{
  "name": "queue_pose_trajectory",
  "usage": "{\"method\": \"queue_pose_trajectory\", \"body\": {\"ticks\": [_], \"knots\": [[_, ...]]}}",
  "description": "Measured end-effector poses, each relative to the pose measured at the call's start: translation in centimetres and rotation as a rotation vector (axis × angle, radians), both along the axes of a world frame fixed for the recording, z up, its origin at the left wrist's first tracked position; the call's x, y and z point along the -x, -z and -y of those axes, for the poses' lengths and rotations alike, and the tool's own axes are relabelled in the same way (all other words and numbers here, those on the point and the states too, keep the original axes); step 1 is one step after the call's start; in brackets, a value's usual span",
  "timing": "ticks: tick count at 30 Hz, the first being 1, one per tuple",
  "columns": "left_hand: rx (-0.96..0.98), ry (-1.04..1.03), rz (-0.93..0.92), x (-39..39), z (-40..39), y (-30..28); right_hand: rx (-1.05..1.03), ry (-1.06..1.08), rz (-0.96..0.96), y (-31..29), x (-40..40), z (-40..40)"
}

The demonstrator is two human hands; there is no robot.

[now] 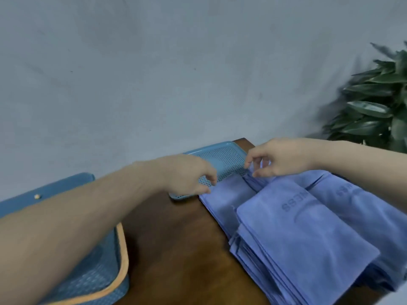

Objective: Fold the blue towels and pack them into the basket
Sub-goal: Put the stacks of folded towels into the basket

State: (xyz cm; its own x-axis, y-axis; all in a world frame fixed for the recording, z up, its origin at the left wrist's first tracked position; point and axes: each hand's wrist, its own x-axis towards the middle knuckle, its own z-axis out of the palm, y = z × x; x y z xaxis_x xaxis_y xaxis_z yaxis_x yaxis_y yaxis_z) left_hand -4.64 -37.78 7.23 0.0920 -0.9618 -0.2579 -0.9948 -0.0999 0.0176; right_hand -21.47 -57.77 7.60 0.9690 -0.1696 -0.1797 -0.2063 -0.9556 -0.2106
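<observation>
Wooden bench (176, 238), far edge; both hands, left hand (189, 175) and right hand (279, 157), pinch limp towel (229, 194) corners; soft, light.

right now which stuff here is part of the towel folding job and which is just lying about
Part of the job:
blue towels, stacked on the table
blue basket, lower left
left hand and right hand, pinching towel edges

Just lying about:
perforated blue tray, partly under the towels
plant
</observation>
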Motion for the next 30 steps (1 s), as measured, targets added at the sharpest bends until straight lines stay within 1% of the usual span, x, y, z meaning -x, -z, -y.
{"method": "queue_pose_trajectory", "body": {"ticks": [2, 5, 11, 16, 19, 21, 25, 28, 30], "knots": [[-0.007, 0.028, -0.036, -0.2, 2.4, 2.2, -0.024, 0.005, -0.003, 0.5, 0.2, 1.6], [-0.04, 0.053, -0.044, -0.5, 5.6, 4.9, -0.057, -0.024, -0.027, 1.4, -0.2, 3.2], [-0.075, 0.155, -0.048, -1.4, 10.3, 7.7, -0.083, -0.107, -0.048, 2.9, -2.0, 4.5], [-0.18, 0.25, 0.108, -2.0, 13.0, 9.7, -0.115, -0.107, -0.063, 3.6, -3.1, 5.7], [-0.143, 0.324, 0.211, -2.4, 14.1, 10.8, -0.115, -0.101, -0.072, 3.9, -3.5, 6.2], [-0.104, 0.349, 0.215, -2.7, 14.4, 11.2, -0.111, -0.095, -0.077, 4.2, -3.7, 6.4], [-0.064, 0.299, 0.138, -2.8, 13.8, 11.2, -0.118, -0.083, -0.095, 4.6, -3.9, 6.3], [-0.125, 0.182, 0.046, -2.9, 12.8, 10.7, -0.127, -0.082, -0.096, 4.6, -3.9, 5.8], [-0.188, 0.059, -0.07, -3.1, 12.0, 9.9, -0.119, -0.09, -0.097, 4.4, -3.9, 5.4]]}}
